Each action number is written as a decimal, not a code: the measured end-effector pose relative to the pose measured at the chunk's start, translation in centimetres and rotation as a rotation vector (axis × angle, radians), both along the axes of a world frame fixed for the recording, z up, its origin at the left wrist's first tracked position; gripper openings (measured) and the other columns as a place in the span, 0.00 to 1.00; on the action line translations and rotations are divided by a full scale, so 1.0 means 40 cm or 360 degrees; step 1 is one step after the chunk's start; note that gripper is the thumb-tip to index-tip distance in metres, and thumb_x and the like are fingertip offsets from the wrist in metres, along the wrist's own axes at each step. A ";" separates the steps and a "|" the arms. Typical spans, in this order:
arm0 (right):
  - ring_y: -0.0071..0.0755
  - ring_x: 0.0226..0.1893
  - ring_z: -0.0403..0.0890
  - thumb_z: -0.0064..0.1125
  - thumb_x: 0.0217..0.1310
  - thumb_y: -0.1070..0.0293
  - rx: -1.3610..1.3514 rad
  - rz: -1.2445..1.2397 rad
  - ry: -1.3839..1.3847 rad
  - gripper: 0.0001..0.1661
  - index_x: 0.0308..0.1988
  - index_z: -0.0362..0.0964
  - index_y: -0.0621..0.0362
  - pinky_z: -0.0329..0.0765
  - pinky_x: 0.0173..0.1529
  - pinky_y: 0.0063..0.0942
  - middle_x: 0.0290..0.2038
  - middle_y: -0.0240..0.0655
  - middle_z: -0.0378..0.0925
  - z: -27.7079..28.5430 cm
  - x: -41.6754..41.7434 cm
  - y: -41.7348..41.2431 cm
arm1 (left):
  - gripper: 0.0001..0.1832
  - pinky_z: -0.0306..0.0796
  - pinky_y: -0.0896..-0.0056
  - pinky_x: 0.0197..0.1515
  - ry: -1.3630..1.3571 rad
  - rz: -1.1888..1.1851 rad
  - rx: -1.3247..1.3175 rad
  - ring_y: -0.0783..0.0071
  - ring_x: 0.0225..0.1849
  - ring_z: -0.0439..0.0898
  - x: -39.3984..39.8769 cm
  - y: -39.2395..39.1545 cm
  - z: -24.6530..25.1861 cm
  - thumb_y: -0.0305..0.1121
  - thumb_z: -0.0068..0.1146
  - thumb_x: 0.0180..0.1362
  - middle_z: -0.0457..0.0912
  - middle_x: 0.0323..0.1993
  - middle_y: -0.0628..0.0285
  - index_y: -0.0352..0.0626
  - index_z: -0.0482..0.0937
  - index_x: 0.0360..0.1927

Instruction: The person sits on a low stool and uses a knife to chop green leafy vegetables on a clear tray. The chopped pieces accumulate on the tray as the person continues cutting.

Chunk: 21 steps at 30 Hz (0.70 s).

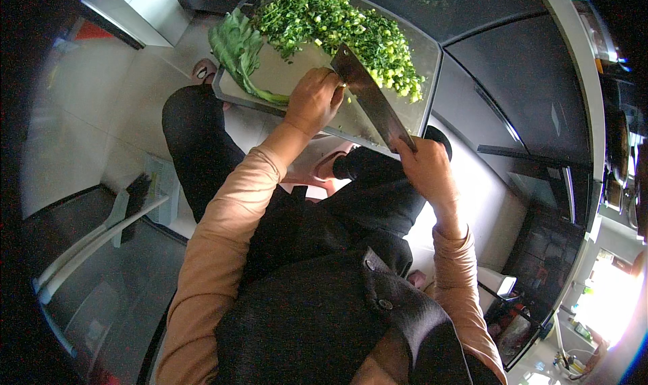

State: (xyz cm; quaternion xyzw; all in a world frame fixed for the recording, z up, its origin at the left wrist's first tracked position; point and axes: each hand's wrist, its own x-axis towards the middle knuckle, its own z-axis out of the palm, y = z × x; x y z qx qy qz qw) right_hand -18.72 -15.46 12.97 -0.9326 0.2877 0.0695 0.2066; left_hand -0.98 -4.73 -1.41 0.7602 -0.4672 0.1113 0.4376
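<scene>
My left hand [315, 99] has its fingers curled down on the stalk of a leafy green vegetable [237, 48], whose broad leaf spreads out to the left. My right hand [429, 169] grips the handle end of a wide-bladed kitchen knife [369, 93]. The blade slants up and left, its upper part close beside my left fingertips. Both hands are over a cutting board [276, 68] that lies low in front of me. A large heap of chopped greens [339, 28] covers the board's far side, with a few small bits near the blade.
Dark cabinet fronts [511, 66] stand close on the right under a pale counter edge [582, 55]. A broom [121, 213] and a light dustpan [163, 187] are at the left on the tiled floor [136, 101]. My knees are below the board.
</scene>
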 end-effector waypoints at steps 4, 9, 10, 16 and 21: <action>0.56 0.25 0.78 0.50 0.63 0.55 0.0017 -0.0111 0.0101 0.21 0.29 0.77 0.62 0.74 0.31 0.44 0.22 0.52 0.74 0.022 0.000 0.003 | 0.09 0.69 0.58 0.41 -0.0040 0.0010 -0.0039 0.54 0.36 0.73 0.002 -0.004 0.005 0.27 0.59 0.46 0.73 0.30 0.53 0.40 0.72 0.31; 0.57 0.27 0.78 0.49 0.62 0.56 -0.0056 -0.0057 0.0179 0.19 0.30 0.77 0.59 0.75 0.33 0.47 0.23 0.51 0.75 0.029 0.003 0.001 | 0.11 0.69 0.56 0.42 0.0041 -0.0019 0.0010 0.52 0.39 0.74 0.001 0.005 0.006 0.26 0.59 0.47 0.75 0.34 0.53 0.40 0.72 0.35; 0.57 0.28 0.78 0.49 0.62 0.56 -0.0073 -0.0056 0.0198 0.18 0.30 0.77 0.59 0.75 0.33 0.47 0.23 0.51 0.76 0.029 0.009 0.004 | 0.10 0.69 0.57 0.41 0.0016 0.0001 -0.0026 0.53 0.37 0.74 0.000 0.004 0.009 0.26 0.59 0.46 0.74 0.32 0.53 0.41 0.72 0.32; 0.60 0.30 0.77 0.51 0.61 0.59 -0.0057 0.0073 -0.0089 0.18 0.30 0.75 0.65 0.75 0.36 0.48 0.25 0.55 0.75 -0.057 0.073 0.001 | 0.08 0.70 0.58 0.39 -0.0047 0.0053 -0.0063 0.54 0.34 0.73 -0.007 0.003 0.022 0.26 0.59 0.44 0.71 0.28 0.54 0.41 0.71 0.27; 0.63 0.30 0.77 0.52 0.60 0.60 -0.0061 0.0076 -0.0082 0.18 0.30 0.74 0.67 0.75 0.34 0.47 0.26 0.57 0.75 -0.081 0.157 -0.003 | 0.10 0.70 0.58 0.39 -0.0087 0.0064 0.0021 0.54 0.36 0.73 -0.007 0.009 0.031 0.26 0.60 0.42 0.71 0.29 0.55 0.42 0.71 0.28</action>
